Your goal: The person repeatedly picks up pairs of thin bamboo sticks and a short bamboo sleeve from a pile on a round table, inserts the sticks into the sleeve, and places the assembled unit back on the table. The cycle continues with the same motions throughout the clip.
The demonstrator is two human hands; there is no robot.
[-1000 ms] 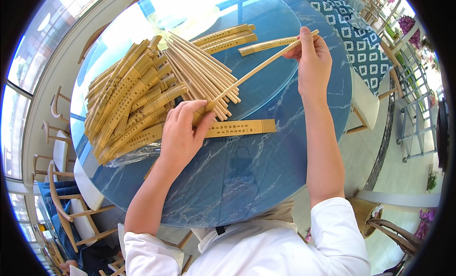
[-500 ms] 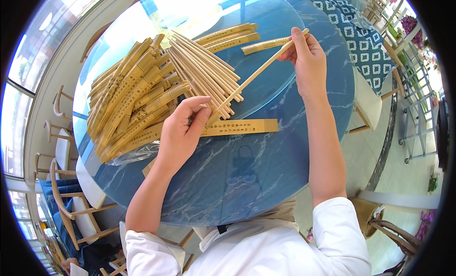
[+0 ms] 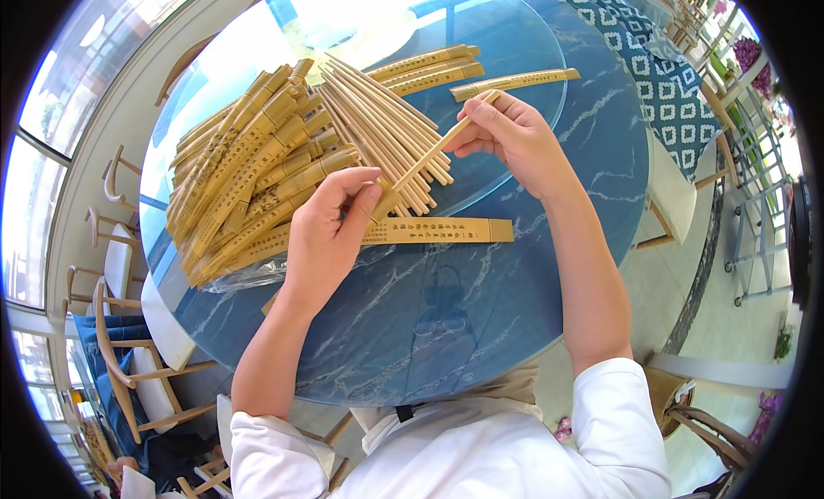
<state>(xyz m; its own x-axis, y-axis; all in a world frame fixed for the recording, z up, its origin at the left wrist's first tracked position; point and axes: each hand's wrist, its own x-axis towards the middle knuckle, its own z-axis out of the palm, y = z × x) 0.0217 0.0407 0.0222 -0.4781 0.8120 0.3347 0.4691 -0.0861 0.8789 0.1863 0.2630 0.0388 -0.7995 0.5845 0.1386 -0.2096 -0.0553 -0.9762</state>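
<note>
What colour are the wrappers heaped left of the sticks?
The wrappers are golden tan with dark print, best seen in the head view.

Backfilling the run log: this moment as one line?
right hand: pinching wooden stick near upper end | left hand: at its lower end, grip unclear | nearby: gold wrapper heap, loose sticks | surface: blue table

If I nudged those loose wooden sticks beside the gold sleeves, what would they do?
The loose wooden sticks would probably roll or slide apart, since they look slim and unbound on a glossy table. Each is likely stiff, as they look straight along their length. They may be light too: the right hand holds a similar stick by its fingertips.
</note>
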